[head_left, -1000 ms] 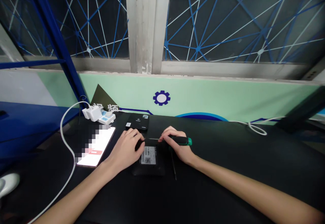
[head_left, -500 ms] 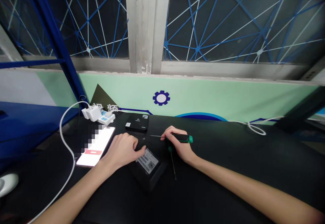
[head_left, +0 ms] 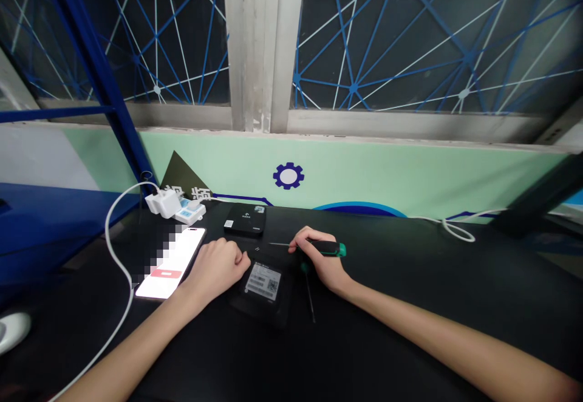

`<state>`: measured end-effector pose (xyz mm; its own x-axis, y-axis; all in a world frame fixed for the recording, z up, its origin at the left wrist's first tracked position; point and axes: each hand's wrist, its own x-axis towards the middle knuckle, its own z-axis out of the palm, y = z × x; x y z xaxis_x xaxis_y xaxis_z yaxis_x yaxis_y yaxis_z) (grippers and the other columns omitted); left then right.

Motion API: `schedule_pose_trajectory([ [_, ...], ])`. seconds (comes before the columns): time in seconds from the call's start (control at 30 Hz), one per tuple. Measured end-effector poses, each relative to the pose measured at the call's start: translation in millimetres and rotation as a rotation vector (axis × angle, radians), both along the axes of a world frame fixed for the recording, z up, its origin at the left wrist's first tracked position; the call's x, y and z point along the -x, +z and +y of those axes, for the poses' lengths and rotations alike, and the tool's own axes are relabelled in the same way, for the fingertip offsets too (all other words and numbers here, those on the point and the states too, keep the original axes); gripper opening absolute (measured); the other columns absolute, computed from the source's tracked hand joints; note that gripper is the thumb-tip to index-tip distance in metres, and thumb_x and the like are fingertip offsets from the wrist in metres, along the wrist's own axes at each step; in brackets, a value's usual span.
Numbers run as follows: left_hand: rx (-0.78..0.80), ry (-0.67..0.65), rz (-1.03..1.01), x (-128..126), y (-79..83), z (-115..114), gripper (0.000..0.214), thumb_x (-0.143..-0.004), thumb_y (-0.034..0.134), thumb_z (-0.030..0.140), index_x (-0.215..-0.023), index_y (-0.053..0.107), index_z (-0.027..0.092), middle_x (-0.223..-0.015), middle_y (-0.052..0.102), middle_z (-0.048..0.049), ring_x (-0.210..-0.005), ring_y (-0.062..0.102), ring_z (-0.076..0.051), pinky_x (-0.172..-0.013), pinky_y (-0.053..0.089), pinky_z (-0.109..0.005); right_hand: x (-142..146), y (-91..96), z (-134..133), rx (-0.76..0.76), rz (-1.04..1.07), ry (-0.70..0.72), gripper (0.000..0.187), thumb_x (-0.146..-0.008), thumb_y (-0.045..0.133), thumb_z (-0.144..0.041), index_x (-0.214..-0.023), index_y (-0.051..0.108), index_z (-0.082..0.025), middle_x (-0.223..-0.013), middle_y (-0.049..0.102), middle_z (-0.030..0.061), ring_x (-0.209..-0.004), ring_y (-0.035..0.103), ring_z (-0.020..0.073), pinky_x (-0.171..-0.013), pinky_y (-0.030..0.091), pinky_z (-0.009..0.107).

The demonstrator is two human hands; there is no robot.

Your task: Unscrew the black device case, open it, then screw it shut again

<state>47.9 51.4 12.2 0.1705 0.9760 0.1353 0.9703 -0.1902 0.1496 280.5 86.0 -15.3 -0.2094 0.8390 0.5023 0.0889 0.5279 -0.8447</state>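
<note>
A flat black electronic box (head_left: 237,310) lies on the dark table with its white printed label (head_left: 263,282) facing up. At its far left corner is my left hand (head_left: 219,263), fingers curled and thumb against the edge; the fingertips are hidden. My right hand (head_left: 319,257) is closed around a screwdriver (head_left: 331,248) with a black and green handle, its thin shaft pointing left above the table. Beneath that hand lies a second screwdriver (head_left: 310,299), its shaft toward me and its handle partly covered. Tiny screws (head_left: 257,249) rest just beyond the box.
Behind the hands sits another black box (head_left: 246,218). A lit phone (head_left: 175,262) lies to the left, near a white power strip with a plug (head_left: 166,203) and a white cable (head_left: 109,232). A white mouse (head_left: 14,331) is at far left. A wall borders the table's back.
The labelled box has gone from tilted to lying flatter, turning slightly. My left thumb has drawn back from the label toward the box's edge. My right hand stays put with the screwdriver.
</note>
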Motion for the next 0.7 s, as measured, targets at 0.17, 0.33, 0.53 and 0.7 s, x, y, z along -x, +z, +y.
schedule_pose_trajectory([
  [0.17, -0.034, 0.002, -0.016, -0.6, -1.6, -1.0, 0.046, -0.093, 0.044, 0.040, -0.051, 0.048, 0.021, -0.048, 0.044, 0.0007, -0.050, 0.054, -0.018, -0.053, 0.020, -0.030, -0.7, 0.7, -0.1, -0.003, 0.003, 0.009, 0.034, -0.093, 0.062, -0.040, -0.066, 0.069, -0.020, -0.071, 0.068, 0.0038, -0.073, 0.062, 0.0199, -0.073, 0.047, 0.033],
  [0.33, -0.030, -0.047, -0.059, -3.1, -2.8, -3.2, 0.028, -0.093, 0.049, 0.047, -0.101, 0.061, 0.023, -0.060, 0.058, 0.0021, -0.057, 0.060, -0.020, -0.052, 0.024, -0.026, -0.8, -1.3, 0.6, -0.002, 0.003, 0.009, 0.033, -0.093, 0.062, -0.038, -0.067, 0.070, -0.019, -0.072, 0.069, 0.0039, -0.073, 0.062, 0.0195, -0.073, 0.046, 0.033],
  [0.53, 0.028, -0.093, -0.056, -2.4, -3.1, -2.8, 0.031, -0.098, 0.040, 0.047, -0.107, 0.060, 0.025, -0.061, 0.058, 0.0019, -0.058, 0.062, -0.021, -0.054, 0.028, -0.026, -0.5, -2.1, 0.9, -0.002, -0.001, 0.005, 0.034, -0.093, 0.062, -0.038, -0.066, 0.069, -0.020, -0.071, 0.068, 0.0041, -0.074, 0.062, 0.0198, -0.073, 0.047, 0.034],
  [0.7, 0.009, -0.063, -0.024, -3.0, -6.0, -1.8, 0.030, -0.100, 0.039, 0.048, -0.105, 0.057, 0.024, -0.063, 0.060, 0.0009, -0.060, 0.063, -0.022, -0.053, 0.026, -0.027, 0.2, 0.2, -0.1, -0.004, -0.003, 0.000, 0.035, -0.092, 0.062, -0.040, -0.065, 0.069, -0.020, -0.070, 0.068, 0.0039, -0.072, 0.062, 0.0196, -0.072, 0.047, 0.033],
])
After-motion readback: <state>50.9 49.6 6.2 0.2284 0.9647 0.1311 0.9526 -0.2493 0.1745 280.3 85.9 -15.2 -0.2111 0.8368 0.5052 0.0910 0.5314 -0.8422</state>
